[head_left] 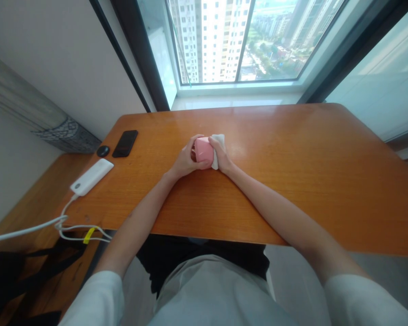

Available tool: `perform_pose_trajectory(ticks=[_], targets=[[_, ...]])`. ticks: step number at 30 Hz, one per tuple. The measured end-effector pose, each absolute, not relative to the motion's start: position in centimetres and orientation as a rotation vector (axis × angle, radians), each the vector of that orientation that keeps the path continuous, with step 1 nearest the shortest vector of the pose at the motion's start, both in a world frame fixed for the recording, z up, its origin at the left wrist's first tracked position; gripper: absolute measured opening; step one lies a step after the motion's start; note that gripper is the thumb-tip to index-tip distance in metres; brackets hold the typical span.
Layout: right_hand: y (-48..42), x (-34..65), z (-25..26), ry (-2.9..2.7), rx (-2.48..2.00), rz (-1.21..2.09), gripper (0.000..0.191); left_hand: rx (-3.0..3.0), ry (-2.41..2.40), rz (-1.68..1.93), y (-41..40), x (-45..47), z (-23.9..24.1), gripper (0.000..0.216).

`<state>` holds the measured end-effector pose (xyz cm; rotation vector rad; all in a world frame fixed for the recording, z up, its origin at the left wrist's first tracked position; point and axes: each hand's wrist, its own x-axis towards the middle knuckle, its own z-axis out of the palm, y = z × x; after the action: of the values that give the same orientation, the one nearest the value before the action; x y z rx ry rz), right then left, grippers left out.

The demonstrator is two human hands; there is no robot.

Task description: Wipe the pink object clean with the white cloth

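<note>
Wooden table (292, 181) bears left hand (185, 160) gripping pink cup (204, 151), right hand (221, 156) clutching white cloth (218, 138)

Left hand (185, 160) and right hand (222, 156) gripping pink cup (204, 151), white cloth (217, 145)

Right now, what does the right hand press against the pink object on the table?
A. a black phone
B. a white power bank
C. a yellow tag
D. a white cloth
D: the right hand holds a white cloth against the pink object, which the left hand grips from the other side; the black phone and the white power bank lie apart, far to the left.
</note>
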<state>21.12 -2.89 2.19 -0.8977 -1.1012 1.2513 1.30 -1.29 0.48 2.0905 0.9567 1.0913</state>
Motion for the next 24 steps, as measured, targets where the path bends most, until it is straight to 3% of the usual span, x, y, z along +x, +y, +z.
perform_pose_trajectory(ticks=[4,10,15,19,24], targets=[[-3.6,21.1,2.9,-1.179,-0.89,1.185,0.063,1.999,0.9,1.061,-0.9,1.5,-0.6,0.107],[-3.1,21.1,2.8,-1.073,-0.859,1.284,0.056,2.387,0.767,1.118,-0.5,0.2,-0.4,0.143],[-2.4,21.1,2.3,-1.053,-0.864,1.292,0.066,2.413,0.828,1.145,-1.1,0.4,0.9,0.113],[-2.9,21.0,2.2,-1.109,-0.89,1.264,0.069,2.102,1.0,1.086,-1.0,1.2,0.7,0.108],[-3.7,20.9,2.5,-1.201,-0.919,1.184,0.066,1.963,0.909,1.104,-0.6,1.5,-0.7,0.117]])
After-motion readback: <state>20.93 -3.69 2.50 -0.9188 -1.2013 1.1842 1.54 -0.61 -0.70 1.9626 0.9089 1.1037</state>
